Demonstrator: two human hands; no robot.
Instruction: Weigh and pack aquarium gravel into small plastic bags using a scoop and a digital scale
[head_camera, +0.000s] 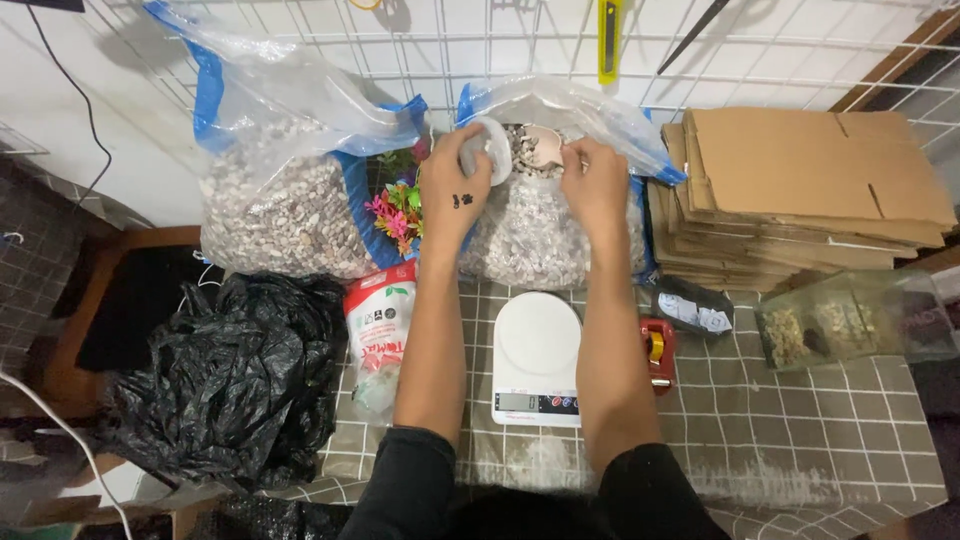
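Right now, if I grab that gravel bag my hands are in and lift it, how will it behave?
The gravel bag is bulging with small stones, so probably heavy. Its thin clear plastic looks floppy and would likely sag. The mouth is open around the left hand and right hand, so stones may spill.

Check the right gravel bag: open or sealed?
Open. The gravel bag has its top spread, and the left hand and right hand reach in with scoops.

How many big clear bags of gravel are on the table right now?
2: one bag at the back left beside the black plastic, one bag behind the white scale, where both hands reach in. Others may be hidden.
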